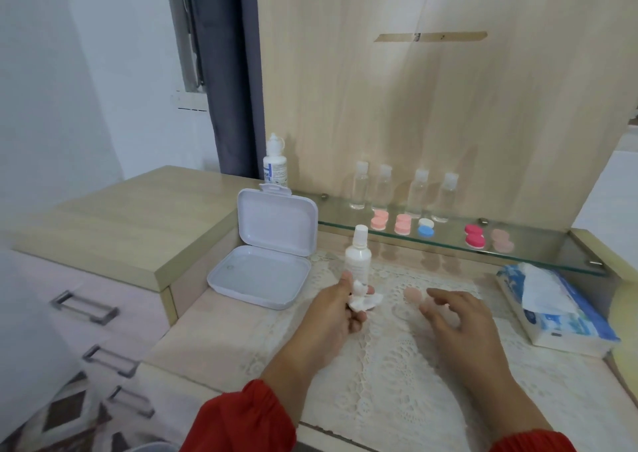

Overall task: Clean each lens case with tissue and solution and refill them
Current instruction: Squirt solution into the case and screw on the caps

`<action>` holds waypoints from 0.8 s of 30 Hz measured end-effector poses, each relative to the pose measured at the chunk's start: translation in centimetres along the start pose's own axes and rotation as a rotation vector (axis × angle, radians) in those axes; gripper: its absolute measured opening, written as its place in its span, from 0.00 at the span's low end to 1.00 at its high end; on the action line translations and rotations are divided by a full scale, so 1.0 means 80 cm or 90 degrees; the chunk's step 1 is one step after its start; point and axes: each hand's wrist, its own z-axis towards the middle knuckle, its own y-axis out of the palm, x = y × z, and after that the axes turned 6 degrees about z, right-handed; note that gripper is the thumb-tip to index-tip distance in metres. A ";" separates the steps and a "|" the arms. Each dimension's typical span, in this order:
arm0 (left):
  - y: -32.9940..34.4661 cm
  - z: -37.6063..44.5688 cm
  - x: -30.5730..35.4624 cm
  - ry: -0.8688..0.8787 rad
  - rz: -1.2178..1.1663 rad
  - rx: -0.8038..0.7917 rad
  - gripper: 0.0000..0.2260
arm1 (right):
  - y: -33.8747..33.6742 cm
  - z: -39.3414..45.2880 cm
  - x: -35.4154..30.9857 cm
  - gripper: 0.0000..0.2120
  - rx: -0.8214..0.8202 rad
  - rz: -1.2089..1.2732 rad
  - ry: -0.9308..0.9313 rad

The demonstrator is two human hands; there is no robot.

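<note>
Wiping underway: left hand (340,308) fingers pinch crumpled tissue (364,298); right hand (455,317) fingers loose, empty, beside pink cap (412,293); shelf cases (402,224) seemingly untouched.

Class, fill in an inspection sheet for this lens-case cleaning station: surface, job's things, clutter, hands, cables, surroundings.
Surface: lace mat on a wooden desk.
Job's things: white spray bottle upright; pale pink cap on the mat; five lens cases on the glass shelf; tissue pack at right.
Clutter: open white box; four clear bottles.
Hands: left hand grips a crumpled tissue; right hand open above the mat.
Cables: nothing seen.
Surroundings: wood panel, grey curtain, drawers.
</note>
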 end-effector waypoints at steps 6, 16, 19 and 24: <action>-0.052 -0.024 0.002 0.068 0.019 0.017 0.06 | 0.016 -0.006 -0.041 0.06 -0.002 0.131 -0.051; -0.201 -0.122 0.053 0.110 0.062 0.052 0.09 | 0.143 -0.061 -0.197 0.08 -0.235 0.507 -0.006; -0.260 -0.162 0.064 0.111 0.084 0.083 0.13 | 0.185 -0.085 -0.239 0.07 -0.335 0.540 0.001; -0.366 -0.201 0.046 0.058 0.040 0.219 0.14 | 0.253 -0.137 -0.291 0.07 -0.529 0.580 0.079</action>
